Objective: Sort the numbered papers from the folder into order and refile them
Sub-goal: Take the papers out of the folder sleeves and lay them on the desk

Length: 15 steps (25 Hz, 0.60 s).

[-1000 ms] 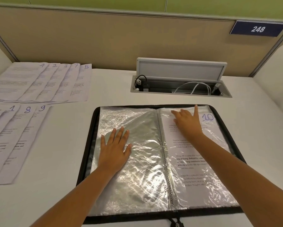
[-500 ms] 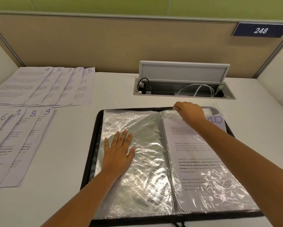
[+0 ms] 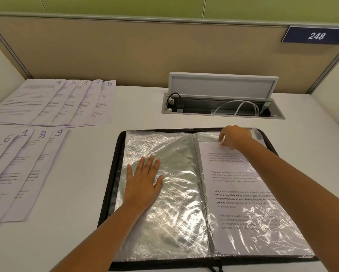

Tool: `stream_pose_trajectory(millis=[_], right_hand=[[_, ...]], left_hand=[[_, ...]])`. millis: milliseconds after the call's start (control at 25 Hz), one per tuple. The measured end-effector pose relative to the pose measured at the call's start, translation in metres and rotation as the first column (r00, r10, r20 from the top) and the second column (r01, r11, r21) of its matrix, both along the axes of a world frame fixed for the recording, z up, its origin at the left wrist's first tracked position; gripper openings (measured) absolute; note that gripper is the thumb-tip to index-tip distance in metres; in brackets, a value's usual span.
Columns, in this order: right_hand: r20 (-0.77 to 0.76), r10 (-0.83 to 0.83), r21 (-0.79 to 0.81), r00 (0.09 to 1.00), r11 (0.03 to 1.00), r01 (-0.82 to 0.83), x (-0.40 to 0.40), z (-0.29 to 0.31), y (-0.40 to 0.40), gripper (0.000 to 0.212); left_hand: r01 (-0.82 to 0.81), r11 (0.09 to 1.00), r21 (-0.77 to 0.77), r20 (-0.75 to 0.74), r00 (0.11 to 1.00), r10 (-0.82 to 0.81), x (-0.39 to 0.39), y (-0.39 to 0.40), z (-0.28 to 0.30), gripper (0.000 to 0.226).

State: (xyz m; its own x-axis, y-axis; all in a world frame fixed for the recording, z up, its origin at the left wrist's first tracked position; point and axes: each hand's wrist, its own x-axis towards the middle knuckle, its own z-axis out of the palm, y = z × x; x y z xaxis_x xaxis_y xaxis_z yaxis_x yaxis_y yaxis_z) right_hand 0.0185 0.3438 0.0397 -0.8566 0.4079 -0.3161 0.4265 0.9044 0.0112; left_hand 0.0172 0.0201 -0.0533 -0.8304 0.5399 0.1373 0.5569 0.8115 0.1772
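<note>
A black zip folder (image 3: 119,165) lies open on the white desk, its clear plastic sleeves spread left and right. My left hand (image 3: 144,182) presses flat on the empty left sleeve. My right hand (image 3: 234,137) is at the top of the right sleeve, fingers curled and pinching the top edge of the printed sheet (image 3: 241,193) inside it; my hand hides the sheet's number. Two fanned rows of numbered papers lie at the left: a far row (image 3: 66,101) marked 4, 2, 3, 7, 5 and a near row (image 3: 17,169) marked 6, 1, 8, 9.
An open cable hatch (image 3: 222,107) with its raised lid and white and black cables sits in the desk behind the folder. A beige partition with a blue sign reading 248 (image 3: 316,35) closes the back. Bare desk lies between papers and folder.
My right hand moved from lying flat on the sheet marked 10 up to the sleeve's top edge and closed on the sheet there. The left hand stayed flat.
</note>
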Motion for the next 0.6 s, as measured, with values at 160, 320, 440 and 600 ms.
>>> stream_pose_trajectory(millis=[160,320,440,600], right_hand=[[-0.068,-0.115,-0.102,0.991,0.989,0.108,-0.004,-0.006,0.001,0.018],[-0.236,-0.192,-0.166,0.953,0.974,0.155,-0.008,-0.004,0.002,0.02],[-0.293,-0.264,-0.172,0.919,0.96,0.222,-0.01,0.0,-0.001,0.02],[-0.364,-0.317,-0.251,0.876,0.939,0.236,-0.015,0.004,0.001,0.024]], left_hand=[[-0.003,1.0,-0.004,-0.004,1.0,0.003,0.0,0.0,0.0,0.062],[0.001,1.0,0.009,0.003,1.0,-0.002,0.0,-0.001,-0.001,0.062],[0.0,1.0,0.016,-0.003,1.0,0.001,0.0,-0.001,-0.001,0.062],[-0.001,1.0,0.021,-0.01,1.0,0.001,0.0,-0.001,-0.001,0.062]])
